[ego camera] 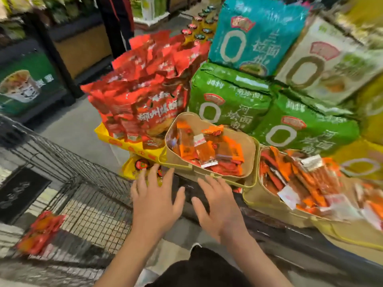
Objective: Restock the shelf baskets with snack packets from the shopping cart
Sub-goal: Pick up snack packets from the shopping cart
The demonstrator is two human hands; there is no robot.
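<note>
A tan shelf basket [247, 146] sits at centre, partly filled with orange and red snack packets [204, 149]. A second tan basket [261, 198] to its right is heaped with similar packets [300, 179]. My left hand [155, 195] and my right hand [217, 206] hover side by side, fingers spread and holding nothing, just below the centre basket's front rim. The black wire shopping cart [91, 206] stands at lower left, with a bunch of red snack packets [40, 232] lying in it.
Large red bags [145, 88] stand in a yellow tray [128, 145] left of the basket. Green [230, 98], teal [255, 36] and white noodle multipacks are stacked behind. A person in dark clothes [117, 23] stands in the aisle at the back.
</note>
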